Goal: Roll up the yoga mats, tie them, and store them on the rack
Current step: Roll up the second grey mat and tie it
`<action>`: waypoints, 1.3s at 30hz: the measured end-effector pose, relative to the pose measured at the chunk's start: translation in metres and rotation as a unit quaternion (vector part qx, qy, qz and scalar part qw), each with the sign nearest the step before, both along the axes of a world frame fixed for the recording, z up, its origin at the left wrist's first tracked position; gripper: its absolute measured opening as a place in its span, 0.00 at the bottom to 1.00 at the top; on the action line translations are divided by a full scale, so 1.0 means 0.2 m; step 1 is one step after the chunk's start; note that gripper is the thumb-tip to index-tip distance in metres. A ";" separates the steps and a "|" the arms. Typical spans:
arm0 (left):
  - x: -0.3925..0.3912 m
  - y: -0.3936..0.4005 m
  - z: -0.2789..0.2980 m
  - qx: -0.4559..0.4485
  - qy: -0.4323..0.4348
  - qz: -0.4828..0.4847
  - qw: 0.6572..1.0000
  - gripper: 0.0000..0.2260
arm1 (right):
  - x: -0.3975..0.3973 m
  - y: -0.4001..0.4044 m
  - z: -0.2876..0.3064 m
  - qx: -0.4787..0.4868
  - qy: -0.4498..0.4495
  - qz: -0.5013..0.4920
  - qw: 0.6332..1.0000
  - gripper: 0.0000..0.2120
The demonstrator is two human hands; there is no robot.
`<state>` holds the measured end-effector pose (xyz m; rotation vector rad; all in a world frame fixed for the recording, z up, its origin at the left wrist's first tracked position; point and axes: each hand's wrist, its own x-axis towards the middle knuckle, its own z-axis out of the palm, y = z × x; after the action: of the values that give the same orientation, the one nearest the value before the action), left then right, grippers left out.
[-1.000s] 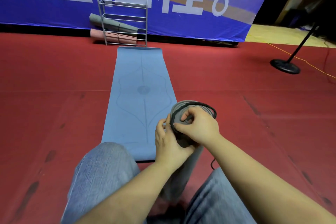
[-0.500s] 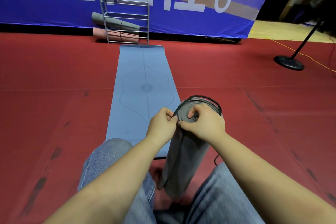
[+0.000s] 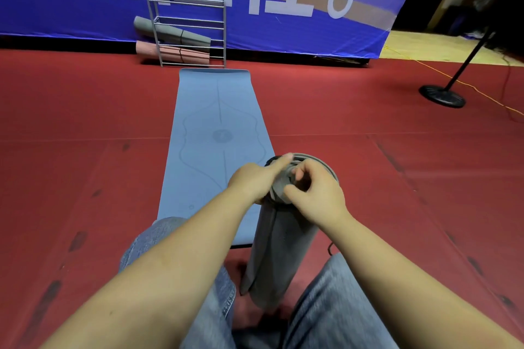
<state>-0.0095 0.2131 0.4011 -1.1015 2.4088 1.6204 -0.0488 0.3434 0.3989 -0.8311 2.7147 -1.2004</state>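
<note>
Both hands work at the top end of a rolled grey mat (image 3: 279, 252) that stands upright on the red floor (image 3: 85, 178) between the person's jeans-clad knees. Left hand (image 3: 255, 180) wraps the near-left side of the roll's top, its thumb stretched over the rim. Right hand (image 3: 314, 193) has its fingers curled, pinching at the top of the roll — the black strap (image 3: 272, 161) circles the rim there, but what exactly the fingers pinch I cannot tell. Just left of the roll, a blue mat (image 3: 215, 133) lies flat, running away to the far metal rack (image 3: 188, 28). That rack holds two rolled mats — a grey one (image 3: 170, 32) above a pink one (image 3: 170, 51) — before a blue banner (image 3: 283, 25).
</note>
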 end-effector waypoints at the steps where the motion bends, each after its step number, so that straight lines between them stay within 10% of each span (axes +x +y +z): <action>1: -0.02 0.00 0.03 -0.009 -0.023 -0.026 0.999 0.29 | -0.01 0.01 -0.01 -0.059 -0.028 0.003 0.998 0.09; 9: -0.11 0.08 -0.02 -0.114 -0.090 -0.113 0.983 0.41 | -0.09 0.04 0.03 -0.367 -0.246 -0.078 0.894 0.04; 13: -0.10 0.06 -0.06 -0.140 -0.093 -0.071 0.983 0.30 | -0.10 0.04 0.07 -0.438 -0.318 -0.134 0.830 0.14; 17: -0.09 0.10 -0.08 -0.176 -0.095 -0.057 0.978 0.31 | -0.16 0.03 0.05 -0.012 -0.052 -0.083 0.995 0.10; 23: -0.06 0.10 -0.09 -0.182 -0.084 -0.051 0.978 0.31 | -0.25 -0.04 0.13 0.273 0.105 -0.002 0.956 0.09; 28: -0.02 0.11 -0.11 -0.185 -0.074 -0.056 0.978 0.31 | -0.42 -0.06 0.20 0.108 -0.201 -0.089 0.970 0.14; 32: -0.01 0.10 -0.11 -0.179 -0.072 -0.048 0.980 0.29 | -0.53 0.02 0.16 0.013 -0.495 -0.153 0.855 0.16; 39: -0.05 0.02 -0.12 -0.139 -0.075 -0.019 0.987 0.29 | -0.50 0.25 -0.03 -0.064 -0.685 -0.046 0.724 0.18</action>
<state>-0.0186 0.2179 0.3764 -1.1585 2.5902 1.1665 -0.1485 0.3943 0.3932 0.2572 1.4090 -1.2203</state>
